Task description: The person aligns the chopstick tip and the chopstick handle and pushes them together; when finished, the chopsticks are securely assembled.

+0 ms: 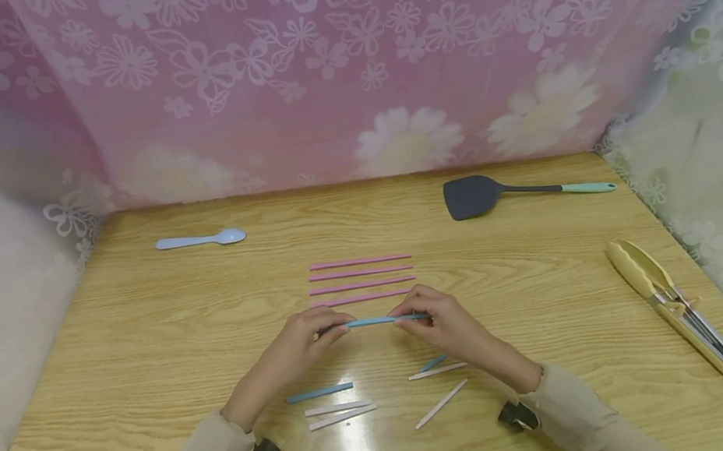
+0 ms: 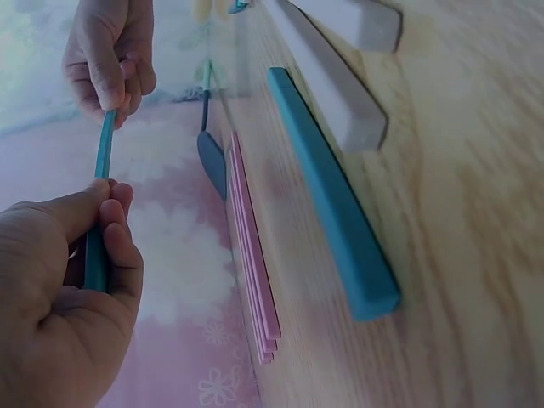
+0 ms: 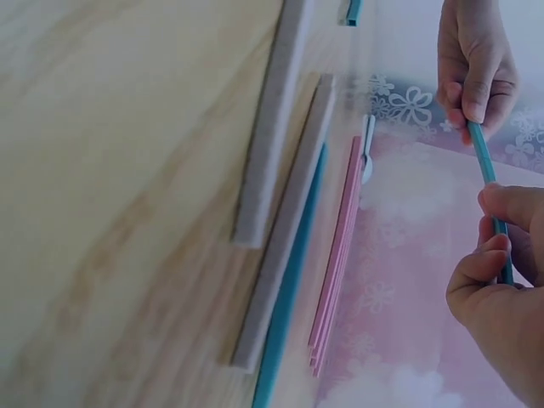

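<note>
Both hands hold one slim blue chopstick (image 1: 371,322) level between them, just in front of several pink chopsticks (image 1: 362,285) laid in parallel rows. The left hand (image 1: 298,343) pinches its left part between thumb and fingers. On the right part, the right hand (image 1: 446,320) has a similar pinch, with the middle of the stick bare between the hands. Nearer the person, a short blue stick (image 1: 320,393) lies beside two white sticks (image 1: 342,418) on the left. Below the right hand, another blue stick (image 1: 434,362) lies partly hidden, touching a white stick (image 3: 285,229).
Another white stick (image 1: 442,403) lies slanted at front right. Toward the back are a pale blue spoon (image 1: 194,241) on the left and a dark spatula (image 1: 473,197) with a green handle. Yellow-tipped tongs (image 1: 689,323) rest along the right edge of the wooden table (image 1: 143,370).
</note>
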Demonstrator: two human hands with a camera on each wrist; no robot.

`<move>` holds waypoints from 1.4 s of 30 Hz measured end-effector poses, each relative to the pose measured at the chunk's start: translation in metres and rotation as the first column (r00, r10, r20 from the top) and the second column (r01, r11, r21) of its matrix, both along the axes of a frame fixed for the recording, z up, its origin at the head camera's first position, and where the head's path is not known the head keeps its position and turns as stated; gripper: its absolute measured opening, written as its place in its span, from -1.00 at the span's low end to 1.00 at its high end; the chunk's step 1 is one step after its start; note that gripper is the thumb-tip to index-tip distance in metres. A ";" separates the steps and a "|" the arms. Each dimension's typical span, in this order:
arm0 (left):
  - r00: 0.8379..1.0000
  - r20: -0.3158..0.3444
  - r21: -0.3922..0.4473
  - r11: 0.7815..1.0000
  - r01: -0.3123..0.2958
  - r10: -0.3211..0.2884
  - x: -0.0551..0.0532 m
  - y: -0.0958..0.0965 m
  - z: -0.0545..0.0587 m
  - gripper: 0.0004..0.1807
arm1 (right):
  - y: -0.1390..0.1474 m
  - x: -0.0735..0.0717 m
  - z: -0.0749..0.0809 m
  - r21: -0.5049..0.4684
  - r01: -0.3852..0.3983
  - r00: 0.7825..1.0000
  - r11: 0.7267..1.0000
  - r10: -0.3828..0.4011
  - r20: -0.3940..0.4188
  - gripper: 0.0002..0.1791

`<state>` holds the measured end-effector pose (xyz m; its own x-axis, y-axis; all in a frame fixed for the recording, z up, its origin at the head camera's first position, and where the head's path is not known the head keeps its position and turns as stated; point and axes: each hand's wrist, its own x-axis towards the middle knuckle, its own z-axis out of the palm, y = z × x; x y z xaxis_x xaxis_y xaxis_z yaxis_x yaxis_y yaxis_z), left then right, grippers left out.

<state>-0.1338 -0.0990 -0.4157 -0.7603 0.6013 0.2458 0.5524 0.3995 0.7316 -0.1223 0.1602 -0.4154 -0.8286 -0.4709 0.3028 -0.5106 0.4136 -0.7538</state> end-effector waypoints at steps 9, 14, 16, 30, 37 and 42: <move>0.998 0.054 -0.053 0.999 -0.007 0.010 -0.002 0.002 -0.002 -0.76 | 0.004 -0.005 -0.001 0.040 -0.045 0.998 0.998 0.043 0.050 -0.84; 0.996 0.084 -0.093 0.996 -0.015 0.023 -0.002 0.001 -0.003 -0.73 | 0.009 -0.007 -0.005 0.047 -0.072 0.991 0.996 0.066 0.118 -0.71; 0.994 0.104 -0.095 0.995 -0.016 0.026 -0.002 0.001 -0.004 -0.72 | 0.010 -0.008 -0.007 0.059 -0.070 0.991 0.996 0.063 0.114 -0.70; 0.989 0.093 -0.127 0.986 -0.106 0.118 -0.012 -0.009 -0.010 -0.73 | 0.015 -0.020 -0.011 0.135 0.023 0.999 0.991 -0.019 -0.034 -0.82; 0.984 0.104 -0.166 0.978 -0.125 0.143 -0.018 -0.010 -0.014 -0.79 | 0.012 -0.028 -0.013 0.233 0.053 0.998 0.971 -0.055 0.002 -0.88; 0.982 0.104 -0.197 0.971 -0.134 0.157 -0.021 -0.009 -0.016 -0.80 | 0.008 -0.036 -0.015 0.289 0.051 0.998 0.956 -0.059 0.017 -0.90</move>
